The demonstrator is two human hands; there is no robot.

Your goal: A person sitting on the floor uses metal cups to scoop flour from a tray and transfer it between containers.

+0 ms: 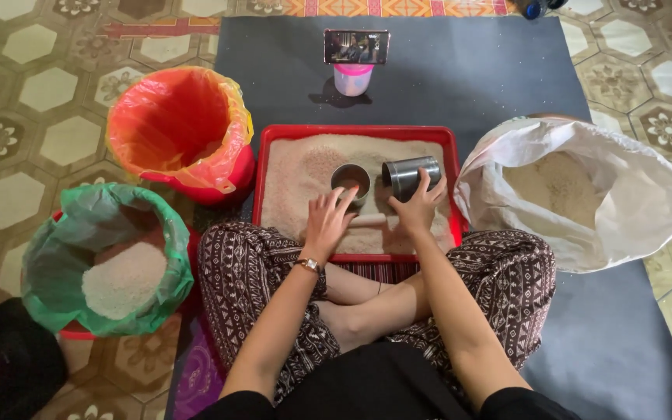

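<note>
Left hand (326, 220): fingers apart, tips touching upright steel cup (350, 182).
Right hand (419, 205): fingers clamped on tilted steel cup (409, 176).
Beneath fingers: red tray (274, 138) of rice.

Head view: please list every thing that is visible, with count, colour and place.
tray: 1, red, centre, holds rice
cups: 2, metal, on tray; right one tilted
sack: 1, white, right, holds rice
orange bucket: 1, red, orange liner, upper left
green bucket: 1, green liner, left, holds rice
phone: 1, dark, top, on pink cup
mat: 1, dark grey, under tray
left hand: touches left cup
right hand: holds tilted cup
</note>
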